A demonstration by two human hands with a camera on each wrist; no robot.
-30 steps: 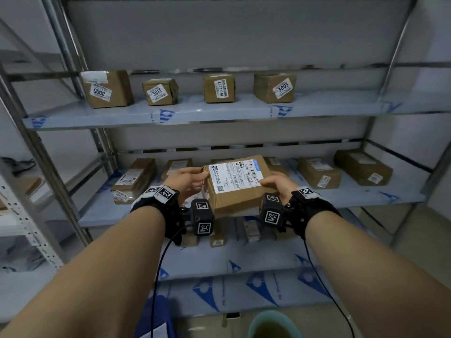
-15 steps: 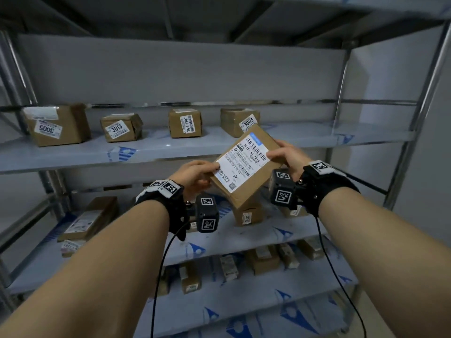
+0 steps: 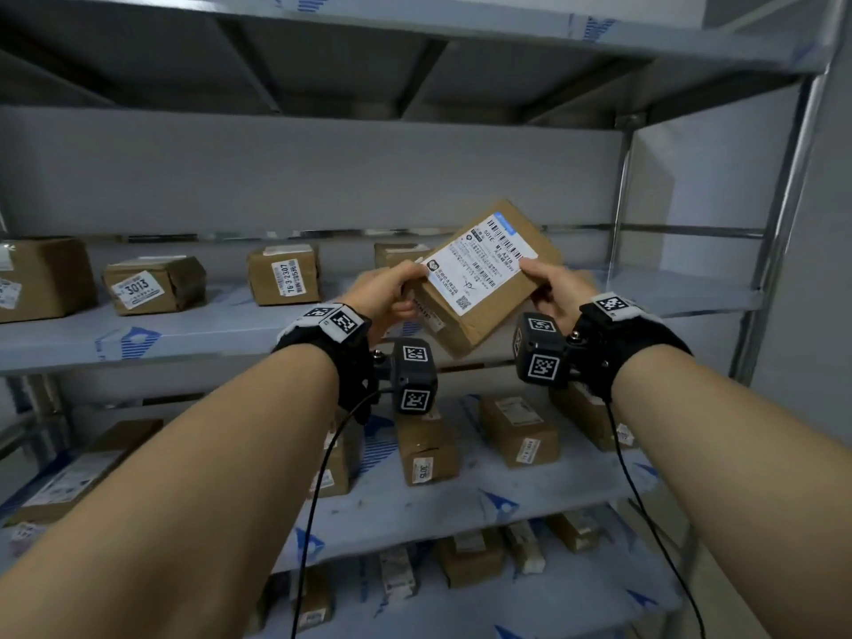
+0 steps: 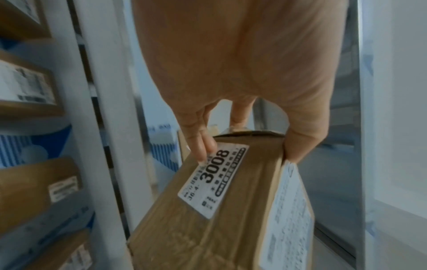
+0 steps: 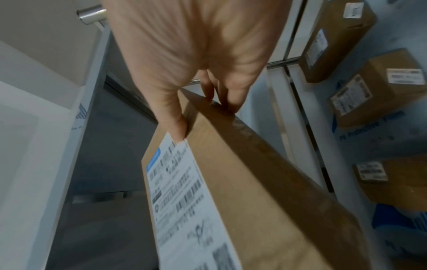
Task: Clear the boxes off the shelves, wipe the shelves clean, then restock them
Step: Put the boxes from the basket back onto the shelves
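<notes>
Hands, left (image 3: 385,292) and right (image 3: 551,288), grip a tilted cardboard box (image 3: 484,279) whose side label (image 4: 213,180) reads 3008.

Brown box (image 3: 484,288) – white label (image 3: 479,265), blue-striped

Both arms are bare up to black wrist bands (image 3: 634,343), and each band has a white patch with a black square pattern on top. A small black camera box (image 3: 413,375) sticks out beside the left band, and another box (image 3: 539,350) sits beside the right band, both with white square-pattern stickers. A thin black cable (image 3: 318,491) hangs down below each band.
</notes>
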